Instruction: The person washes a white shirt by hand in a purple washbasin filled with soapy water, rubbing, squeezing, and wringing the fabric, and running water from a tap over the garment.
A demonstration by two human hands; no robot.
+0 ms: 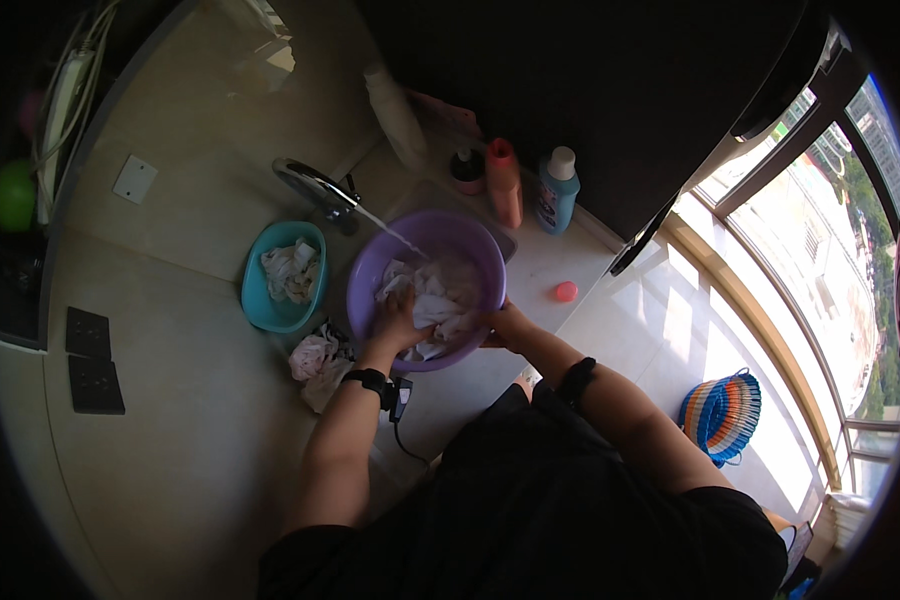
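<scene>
A purple plastic basin stands under a running chrome faucet, whose stream falls into it. Wet white cloth lies in the basin. My left hand reaches over the near left rim onto this cloth, thumb spread from the fingers; whether it grips a fold is hidden. At the basin's right side, my right hand holds the rim from outside. Left of the basin is a teal plastic tub with crumpled whitish cloth inside.
Pale pink and dark-patterned laundry lies beside the tub. Behind the basin stand a pink bottle without a cap and a blue detergent bottle. A pink cap sits near the counter's right edge. A woven basket stands on the floor by the window.
</scene>
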